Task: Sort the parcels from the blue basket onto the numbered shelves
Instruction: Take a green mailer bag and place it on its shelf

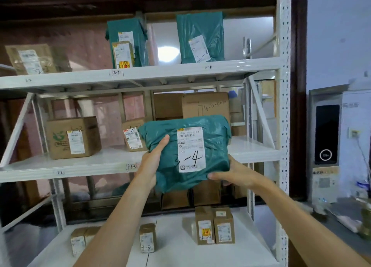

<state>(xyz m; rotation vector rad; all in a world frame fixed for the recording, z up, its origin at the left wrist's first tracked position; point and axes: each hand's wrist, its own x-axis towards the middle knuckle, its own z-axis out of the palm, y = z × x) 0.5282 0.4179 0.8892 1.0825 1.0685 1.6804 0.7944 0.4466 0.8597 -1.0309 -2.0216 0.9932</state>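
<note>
Green parcel [186, 152] marked 3-4, upright at frame centre, gripped by left hand [153, 160] on side, right hand [234, 175] underneath; empty middle shelf [253, 152] bay just behind, centre right

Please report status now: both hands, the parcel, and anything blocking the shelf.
Left hand and right hand both gripping green parcel marked 3-4. Held up before middle shelf, not yet set down. Right section looks free.

Dim, soft focus — edges bowed, right blurred
</note>
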